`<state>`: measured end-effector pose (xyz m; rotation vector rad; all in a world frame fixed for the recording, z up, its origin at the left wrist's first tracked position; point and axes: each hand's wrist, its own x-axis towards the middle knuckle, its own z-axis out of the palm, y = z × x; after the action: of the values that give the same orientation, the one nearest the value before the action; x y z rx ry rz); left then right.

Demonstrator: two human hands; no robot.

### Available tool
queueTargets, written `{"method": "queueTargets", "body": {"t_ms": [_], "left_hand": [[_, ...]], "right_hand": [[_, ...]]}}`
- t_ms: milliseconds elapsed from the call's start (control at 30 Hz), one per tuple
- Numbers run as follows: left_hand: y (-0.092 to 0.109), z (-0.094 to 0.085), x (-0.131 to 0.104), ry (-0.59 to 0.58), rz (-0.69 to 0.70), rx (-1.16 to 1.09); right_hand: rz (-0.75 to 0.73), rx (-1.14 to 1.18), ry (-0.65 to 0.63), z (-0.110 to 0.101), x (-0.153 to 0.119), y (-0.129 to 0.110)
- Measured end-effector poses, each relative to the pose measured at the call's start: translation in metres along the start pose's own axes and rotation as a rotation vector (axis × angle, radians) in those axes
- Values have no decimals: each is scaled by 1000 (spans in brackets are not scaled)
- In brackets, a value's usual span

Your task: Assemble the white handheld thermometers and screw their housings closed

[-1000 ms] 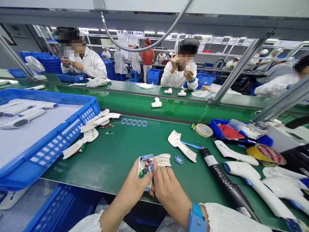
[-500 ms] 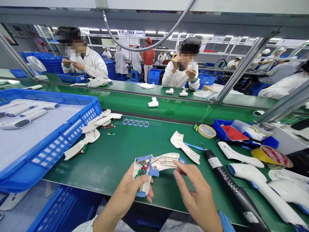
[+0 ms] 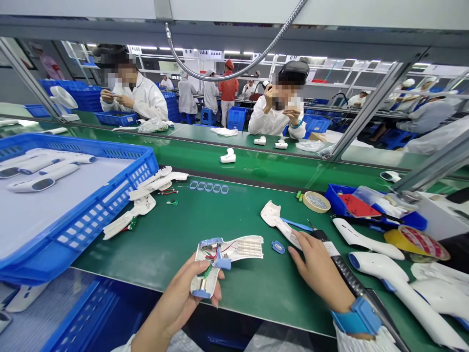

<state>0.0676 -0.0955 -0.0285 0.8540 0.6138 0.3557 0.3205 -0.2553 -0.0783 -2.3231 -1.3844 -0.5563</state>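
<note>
From where I stand, the left hand (image 3: pixel 186 283) is nearest, towards eleven o'clock, its thumb and fingers closed round the wide end of an open housing (image 3: pixel 244 246) above the bench edge. It looks light and stiff, its plastic a little slippery; the thin red wires and green board seem the fragile part, so the outer walls are the place to grip. Near two o'clock, the right hand (image 3: pixel 318 264) has its thumb parted from fingers reaching over the handle of a loose shell (image 3: pixel 271 214); I can't tell whether they press on it. The black screwdriver (image 3: pixel 339 264) passes beside that hand. Farther off, pale blue frames (image 3: pixel 208 187) line up near twelve, and a co-worker (image 3: pixel 266 117) sits just past it.
</note>
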Motion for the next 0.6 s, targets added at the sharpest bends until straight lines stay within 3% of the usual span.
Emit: {"method": "queueTargets", "body": {"t_ms": [267, 367, 500, 533, 600], "left_hand": [[-2, -3, 0, 11, 15, -12], [-2, -6, 0, -17, 31, 14], [-3, -9, 2, -62, 47, 66], [-3, -9, 2, -76, 53, 82], [-2, -9, 2, -116, 61, 113]], "right_hand": [[19, 80, 78, -8, 9, -5], [159, 141, 241, -19, 12, -12], [473, 337, 400, -38, 5, -25], [532, 470, 375, -44, 2, -29], [542, 802, 176, -54, -5, -38]]}}
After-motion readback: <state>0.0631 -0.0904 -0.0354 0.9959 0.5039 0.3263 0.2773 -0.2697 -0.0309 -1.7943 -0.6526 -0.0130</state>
